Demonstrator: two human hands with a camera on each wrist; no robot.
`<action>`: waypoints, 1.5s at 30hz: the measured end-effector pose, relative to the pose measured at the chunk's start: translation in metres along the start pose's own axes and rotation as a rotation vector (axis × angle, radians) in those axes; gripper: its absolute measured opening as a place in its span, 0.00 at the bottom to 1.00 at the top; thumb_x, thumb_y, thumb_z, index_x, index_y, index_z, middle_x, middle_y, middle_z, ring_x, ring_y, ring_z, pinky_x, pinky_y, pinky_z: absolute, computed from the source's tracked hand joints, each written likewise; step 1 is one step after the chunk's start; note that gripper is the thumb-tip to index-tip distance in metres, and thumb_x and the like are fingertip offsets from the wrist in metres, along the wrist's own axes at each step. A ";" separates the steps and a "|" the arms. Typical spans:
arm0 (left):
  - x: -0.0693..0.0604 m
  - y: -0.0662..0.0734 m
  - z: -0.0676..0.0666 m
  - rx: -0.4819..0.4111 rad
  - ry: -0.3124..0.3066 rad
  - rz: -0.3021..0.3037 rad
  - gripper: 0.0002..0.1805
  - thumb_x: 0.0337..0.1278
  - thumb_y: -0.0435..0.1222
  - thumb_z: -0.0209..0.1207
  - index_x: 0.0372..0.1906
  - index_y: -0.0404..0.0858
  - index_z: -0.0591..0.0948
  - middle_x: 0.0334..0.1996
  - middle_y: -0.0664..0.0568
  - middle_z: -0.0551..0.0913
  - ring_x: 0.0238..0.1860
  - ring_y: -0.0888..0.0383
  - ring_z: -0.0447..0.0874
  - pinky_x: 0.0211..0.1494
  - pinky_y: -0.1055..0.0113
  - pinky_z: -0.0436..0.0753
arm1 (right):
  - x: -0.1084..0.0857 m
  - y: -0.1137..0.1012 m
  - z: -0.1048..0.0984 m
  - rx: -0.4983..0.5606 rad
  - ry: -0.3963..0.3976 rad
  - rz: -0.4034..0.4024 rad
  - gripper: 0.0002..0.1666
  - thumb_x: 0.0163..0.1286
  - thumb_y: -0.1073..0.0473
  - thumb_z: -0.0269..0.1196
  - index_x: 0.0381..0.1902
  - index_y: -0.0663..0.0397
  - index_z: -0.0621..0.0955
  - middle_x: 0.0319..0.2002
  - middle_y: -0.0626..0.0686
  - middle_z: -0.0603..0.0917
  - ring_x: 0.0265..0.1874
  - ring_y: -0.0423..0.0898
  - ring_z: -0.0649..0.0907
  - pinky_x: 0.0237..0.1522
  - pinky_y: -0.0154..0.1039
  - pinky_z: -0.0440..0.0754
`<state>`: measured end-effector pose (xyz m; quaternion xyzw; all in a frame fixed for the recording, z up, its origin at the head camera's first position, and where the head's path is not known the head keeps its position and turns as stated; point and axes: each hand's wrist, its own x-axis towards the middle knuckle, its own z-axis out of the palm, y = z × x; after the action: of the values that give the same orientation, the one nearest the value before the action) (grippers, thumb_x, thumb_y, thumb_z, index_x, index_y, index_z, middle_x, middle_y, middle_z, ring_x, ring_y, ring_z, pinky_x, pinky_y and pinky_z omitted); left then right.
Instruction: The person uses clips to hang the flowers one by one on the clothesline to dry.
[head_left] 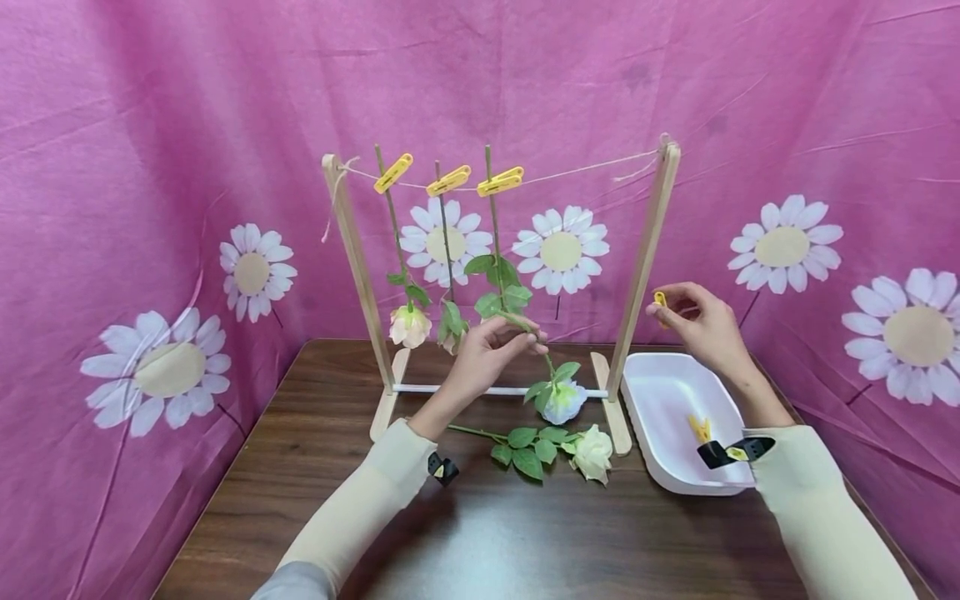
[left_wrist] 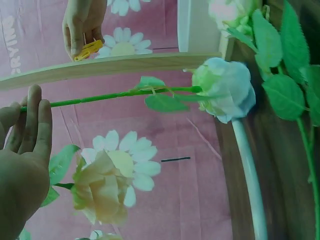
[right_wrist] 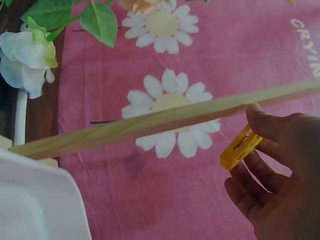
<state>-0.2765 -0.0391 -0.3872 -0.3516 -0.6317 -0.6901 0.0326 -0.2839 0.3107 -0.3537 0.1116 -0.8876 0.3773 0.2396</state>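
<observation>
Pink cloth (head_left: 495, 75) walls your tabletop (head_left: 480, 533); the rack (head_left: 362, 283) stands toward its back edge, the tub (head_left: 667, 400) by its right edge. Your left grip (head_left: 491, 348) pinches the bluish rose (head_left: 564, 402) by its stem before the rack, blocking part of the middle hung rose (head_left: 452, 318). Your right grip (head_left: 699, 321) pinches a clothespin (head_left: 660, 298), partly finger-covered.

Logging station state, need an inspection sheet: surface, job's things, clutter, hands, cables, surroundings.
Surface: dark wood-grain table.
Job's things: three hanging flowers, heads down, held by yellow clips to a string on a wooden frame; cream rose lies on the table; white tray beside the frame holds at least one spare clip.
Clutter: nothing seen.
Hands: left hand holds a bluish-white flower by its stem, bloom down; right hand pinches a loose clip.
Cables: nothing seen.
Surroundings: pink curtain printed with white daisies.
</observation>
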 end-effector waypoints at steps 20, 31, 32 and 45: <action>0.058 0.031 0.016 -0.044 0.077 0.049 0.15 0.77 0.30 0.60 0.60 0.28 0.84 0.50 0.33 0.90 0.40 0.62 0.91 0.57 0.57 0.91 | 0.006 -0.073 0.000 0.253 0.124 -0.124 0.21 0.74 0.66 0.69 0.63 0.62 0.84 0.39 0.34 0.82 0.36 0.29 0.84 0.39 0.19 0.82; 0.090 0.045 0.023 -0.073 0.140 0.038 0.15 0.77 0.29 0.60 0.61 0.26 0.84 0.47 0.33 0.91 0.33 0.63 0.86 0.44 0.69 0.89 | 0.018 -0.117 0.005 0.286 0.174 -0.172 0.18 0.72 0.65 0.72 0.58 0.61 0.86 0.38 0.31 0.87 0.36 0.33 0.85 0.42 0.22 0.81; 0.092 0.046 0.023 -0.068 0.145 0.031 0.15 0.77 0.29 0.60 0.61 0.27 0.84 0.47 0.34 0.91 0.33 0.63 0.86 0.44 0.69 0.89 | 0.020 -0.122 0.005 0.290 0.184 -0.176 0.18 0.72 0.65 0.72 0.57 0.61 0.87 0.38 0.31 0.87 0.36 0.33 0.85 0.42 0.23 0.81; 0.116 0.055 0.026 -0.021 0.181 -0.006 0.16 0.79 0.32 0.59 0.63 0.30 0.84 0.49 0.34 0.91 0.35 0.58 0.84 0.42 0.69 0.88 | 0.062 -0.173 0.003 0.439 0.270 -0.236 0.09 0.69 0.70 0.73 0.47 0.64 0.89 0.30 0.37 0.88 0.23 0.34 0.81 0.23 0.24 0.76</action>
<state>-0.3255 0.0193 -0.2801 -0.2865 -0.6198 -0.7258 0.0838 -0.2730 0.1879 -0.2170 0.2121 -0.7255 0.5414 0.3682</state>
